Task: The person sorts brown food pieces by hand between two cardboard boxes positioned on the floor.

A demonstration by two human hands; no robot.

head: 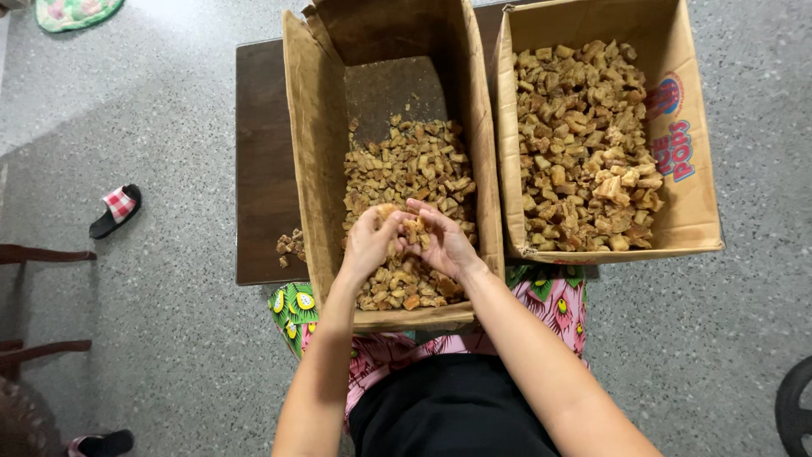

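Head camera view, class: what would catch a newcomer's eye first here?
Two open cardboard boxes of brown crispy chunks fill the middle: the left box and a fuller right box, on a dark low table. Over the left box, the left hand and right hand cup a few chunks together. A checked sandal lies on the floor at left.

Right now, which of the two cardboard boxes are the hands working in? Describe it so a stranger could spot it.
On the dark wooden table stand two open cardboard boxes of brown chunks. It is the left box, under both hands, only partly filled with its far floor bare, unlike the fuller right box.
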